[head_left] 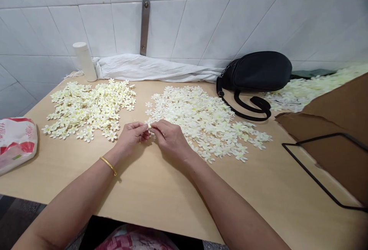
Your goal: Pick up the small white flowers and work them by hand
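Note:
Both my hands meet over the table [155, 188], between two piles of artificial flowers. My left hand [133, 133] is closed in a pinch, and my right hand [169, 135] pinches from the other side. Between the fingertips is a small white artificial flower [149, 126], mostly covered by the fingers. Left of my hands lies a pile of fuller cream-white flowers [92, 106]. On the right, close to my right hand, spreads a pile of flatter white flowers [198, 116]. A gold bangle [108, 165] circles my left wrist.
A white bottle [85, 62] and a rolled white cloth [149, 67] line the tiled wall. A black bag [258, 72] with a strap stands behind the right pile. Brown cardboard [339, 127] and a black wire frame [313, 177] occupy the right. A red-white package [17, 142] lies left.

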Demonstrator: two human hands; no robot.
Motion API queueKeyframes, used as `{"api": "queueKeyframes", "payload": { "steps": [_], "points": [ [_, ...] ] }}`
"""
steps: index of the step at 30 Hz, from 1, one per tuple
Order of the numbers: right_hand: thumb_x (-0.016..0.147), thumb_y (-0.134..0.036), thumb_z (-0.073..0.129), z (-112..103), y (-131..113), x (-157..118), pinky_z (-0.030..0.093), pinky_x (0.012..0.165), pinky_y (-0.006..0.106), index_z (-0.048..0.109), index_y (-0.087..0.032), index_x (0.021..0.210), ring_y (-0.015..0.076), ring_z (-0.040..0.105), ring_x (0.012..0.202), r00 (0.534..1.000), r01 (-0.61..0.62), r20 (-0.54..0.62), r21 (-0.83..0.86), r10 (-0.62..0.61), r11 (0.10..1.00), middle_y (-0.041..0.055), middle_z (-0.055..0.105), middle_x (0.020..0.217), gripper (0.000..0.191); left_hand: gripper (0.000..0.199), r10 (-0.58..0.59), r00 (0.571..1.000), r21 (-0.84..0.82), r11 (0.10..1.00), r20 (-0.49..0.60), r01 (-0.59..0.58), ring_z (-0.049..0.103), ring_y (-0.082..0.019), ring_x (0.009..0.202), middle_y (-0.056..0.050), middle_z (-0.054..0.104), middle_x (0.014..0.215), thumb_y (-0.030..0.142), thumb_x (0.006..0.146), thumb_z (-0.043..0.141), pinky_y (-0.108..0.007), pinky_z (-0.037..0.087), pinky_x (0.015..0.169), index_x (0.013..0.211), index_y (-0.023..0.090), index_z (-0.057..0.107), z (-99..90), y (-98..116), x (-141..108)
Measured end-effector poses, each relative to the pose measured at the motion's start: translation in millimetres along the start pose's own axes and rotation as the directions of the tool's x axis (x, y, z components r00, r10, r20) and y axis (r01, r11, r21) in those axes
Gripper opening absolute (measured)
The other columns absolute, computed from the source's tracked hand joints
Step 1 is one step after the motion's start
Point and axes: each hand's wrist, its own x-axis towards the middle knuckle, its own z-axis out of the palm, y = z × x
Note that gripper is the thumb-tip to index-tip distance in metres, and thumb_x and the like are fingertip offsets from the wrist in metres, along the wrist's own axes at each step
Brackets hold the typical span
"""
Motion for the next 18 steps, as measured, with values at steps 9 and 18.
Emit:
{"api": "queueKeyframes", "payload": {
  "steps": [9, 18],
  "points": [
    [0.083, -0.014, 0.04, -5.1, 0.0, 1.0, 0.037, 0.06, 0.022, 0.056, -0.017, 0.073, 0.0126, 0.051, 0.063, 1.0, 0.014, 0.019, -0.015, -0.014, 1.0, 0.0039, 0.059, 0.069, 0.018, 0.021, 0.031, 0.995, -0.045, 0.999, 0.099, -0.027, 0.055, -0.009, 0.054, -0.005, 0.06, 0.059, 0.03, 0.064, 0.069, -0.022, 0.042, 0.056, 0.065, 0.01, 0.061, -2.6, 2.1, -0.3],
    [0.083, -0.012, 0.037, -1.0, -4.6, 1.2, 0.034, 0.057, 0.023, 0.049, -0.018, 0.067, 0.0122, 0.046, 0.058, 1.0, 0.005, 0.023, -0.016, -0.005, 1.0, 0.0017, 0.051, 0.063, 0.021, 0.02, 0.05, 0.996, -0.057, 0.997, 0.078, -0.046, 0.053, -0.009, 0.049, -0.001, 0.057, 0.054, 0.031, 0.066, 0.067, -0.022, 0.041, 0.054, 0.063, 0.013, 0.058, -4.9, -0.5, 2.5]
  ]
}}
